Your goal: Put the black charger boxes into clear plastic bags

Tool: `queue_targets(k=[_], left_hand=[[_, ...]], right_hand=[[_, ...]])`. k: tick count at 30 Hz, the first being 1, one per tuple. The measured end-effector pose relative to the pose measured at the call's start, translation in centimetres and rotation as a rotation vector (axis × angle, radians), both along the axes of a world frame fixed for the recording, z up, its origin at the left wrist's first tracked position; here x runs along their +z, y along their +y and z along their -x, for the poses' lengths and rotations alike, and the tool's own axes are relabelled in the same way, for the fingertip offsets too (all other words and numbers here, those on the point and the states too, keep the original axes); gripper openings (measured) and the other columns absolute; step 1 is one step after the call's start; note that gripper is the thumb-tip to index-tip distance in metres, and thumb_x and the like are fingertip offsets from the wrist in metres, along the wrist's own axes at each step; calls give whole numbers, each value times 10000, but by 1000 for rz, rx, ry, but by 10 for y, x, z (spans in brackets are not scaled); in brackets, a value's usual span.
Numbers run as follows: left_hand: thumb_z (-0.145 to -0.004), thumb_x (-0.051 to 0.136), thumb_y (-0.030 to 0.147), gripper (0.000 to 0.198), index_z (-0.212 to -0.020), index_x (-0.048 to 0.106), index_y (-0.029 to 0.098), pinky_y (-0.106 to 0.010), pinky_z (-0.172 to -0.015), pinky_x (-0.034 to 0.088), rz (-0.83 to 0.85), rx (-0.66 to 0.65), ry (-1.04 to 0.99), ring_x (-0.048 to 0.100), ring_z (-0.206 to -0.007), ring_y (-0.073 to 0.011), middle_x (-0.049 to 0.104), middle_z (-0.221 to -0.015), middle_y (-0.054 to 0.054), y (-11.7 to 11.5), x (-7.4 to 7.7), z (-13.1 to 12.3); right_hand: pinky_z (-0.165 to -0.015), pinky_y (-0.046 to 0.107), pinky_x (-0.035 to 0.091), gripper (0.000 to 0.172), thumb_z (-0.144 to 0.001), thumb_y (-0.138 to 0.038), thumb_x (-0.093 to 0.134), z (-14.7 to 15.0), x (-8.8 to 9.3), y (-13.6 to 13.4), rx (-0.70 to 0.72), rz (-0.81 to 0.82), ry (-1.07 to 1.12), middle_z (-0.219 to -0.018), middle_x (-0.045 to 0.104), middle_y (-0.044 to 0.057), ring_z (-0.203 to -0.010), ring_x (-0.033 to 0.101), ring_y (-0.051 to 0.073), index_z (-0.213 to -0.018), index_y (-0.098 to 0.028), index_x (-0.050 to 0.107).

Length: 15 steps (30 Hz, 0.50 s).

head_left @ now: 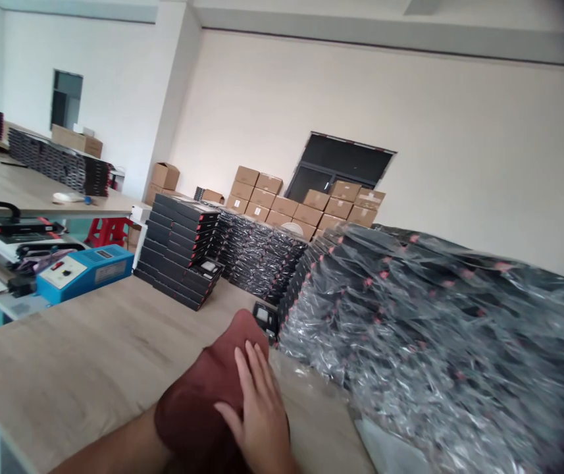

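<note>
My left forearm (114, 447) reaches in from the lower left across the wooden table (89, 355). A dark red cloth (203, 395) covers it from the wrist on, so my left hand is hidden. My right hand (259, 411) lies on top of that cloth, with its fingers stretched flat and close together and nothing in them. Just beyond the cloth's tip stands a small black box (265, 317). A large pile of black boxes in clear plastic wrap (434, 342) is close on the right of both hands.
A stack of unwrapped black boxes (178, 257) and more wrapped ones (262, 253) stand farther back on the table. A blue machine (84, 270) sits at the left on a lower bench. Cardboard cartons (306, 204) line the far wall.
</note>
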State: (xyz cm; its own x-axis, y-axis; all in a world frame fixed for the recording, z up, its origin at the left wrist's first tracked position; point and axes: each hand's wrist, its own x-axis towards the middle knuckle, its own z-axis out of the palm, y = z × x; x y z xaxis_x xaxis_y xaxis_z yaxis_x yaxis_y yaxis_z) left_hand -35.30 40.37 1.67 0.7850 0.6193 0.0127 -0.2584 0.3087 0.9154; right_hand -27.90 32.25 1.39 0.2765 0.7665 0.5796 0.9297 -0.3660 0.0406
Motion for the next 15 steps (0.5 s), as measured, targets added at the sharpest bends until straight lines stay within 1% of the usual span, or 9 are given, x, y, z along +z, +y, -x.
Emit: queue_targets(k=[1, 2, 3, 5, 7, 10, 12, 14, 15], left_hand=[[-858, 424, 389, 429, -754, 737, 114, -245, -639, 512, -46, -10, 31, 624, -973, -213, 712, -930, -150, 4, 3, 5], [-862, 413, 417, 462, -740, 739, 113, -248, -637, 515, -79, -28, 45, 641, -935, -223, 718, -898, -144, 8, 6, 9], [-868, 382, 474, 516, -723, 734, 125, -264, -653, 521, -73, -63, 19, 653, -900, -234, 721, -804, -148, 11, 10, 13], [-866, 299, 597, 685, -952, 707, 53, -324, -750, 521, 89, -180, -174, 661, -895, -253, 707, -938, -172, 18, 18, 21], [-856, 323, 635, 699, -1164, 606, 76, -404, -890, 469, 354, -299, -468, 632, -1001, -265, 668, -1067, -182, 23, 25, 28], [-822, 400, 659, 738, -1287, 492, 93, -460, -997, 381, 601, -361, -695, 535, -1162, -296, 605, -1195, -180, 24, 29, 34], [-800, 421, 676, 770, -1294, 481, 88, -467, -987, 388, 658, -389, -664, 518, -1181, -314, 602, -1202, -179, 20, 26, 33], [-794, 473, 630, 695, -1235, 536, 96, -446, -917, 443, 678, -427, -516, 585, -1090, -316, 659, -1101, -162, 13, 20, 28], [-793, 504, 586, 626, -1180, 577, 99, -419, -868, 473, 684, -436, -419, 630, -1006, -304, 691, -1019, -148, 8, 15, 24]], right_hand=[[-1042, 342, 382, 621, -715, -335, 687, -16, -1, -14, 283, 87, -10, -1404, 450, 9, -1312, 379, 214, -1306, -301, 498], [-1059, 377, 368, 636, -738, -349, 673, -33, -3, -26, 424, 114, 11, -1417, 432, 16, -1316, 374, 228, -1335, -300, 461], [-1050, 383, 380, 570, -785, -317, 619, -50, -7, -37, 470, 106, 65, -1402, 455, 30, -1291, 413, 228, -1334, -291, 466], [-981, 366, 446, 403, -848, -256, 500, -79, -15, -56, 378, 60, 248, -1261, 597, 56, -1145, 565, 217, -1246, -270, 565], [-933, 370, 470, 340, -810, -266, 540, -100, -17, -74, 271, 74, 456, -1113, 680, 73, -1017, 636, 230, -1130, -245, 652], [-970, 399, 417, 509, -636, -325, 716, -117, 5, -105, 206, 93, 749, -1188, 639, 87, -1105, 575, 272, -1133, -235, 652], [-922, 382, 435, 477, -628, -385, 705, -132, 30, -127, 139, 58, 872, -1138, 659, 83, -1067, 583, 270, -1077, -226, 679], [-785, 347, 474, 298, -650, -443, 643, -153, 50, -151, 15, 53, 847, -833, 708, 57, -823, 629, 243, -811, -208, 730], [-704, 334, 473, 254, -623, -454, 636, -166, 56, -162, -73, 60, 788, -662, 668, 32, -686, 605, 224, -652, -210, 702]])
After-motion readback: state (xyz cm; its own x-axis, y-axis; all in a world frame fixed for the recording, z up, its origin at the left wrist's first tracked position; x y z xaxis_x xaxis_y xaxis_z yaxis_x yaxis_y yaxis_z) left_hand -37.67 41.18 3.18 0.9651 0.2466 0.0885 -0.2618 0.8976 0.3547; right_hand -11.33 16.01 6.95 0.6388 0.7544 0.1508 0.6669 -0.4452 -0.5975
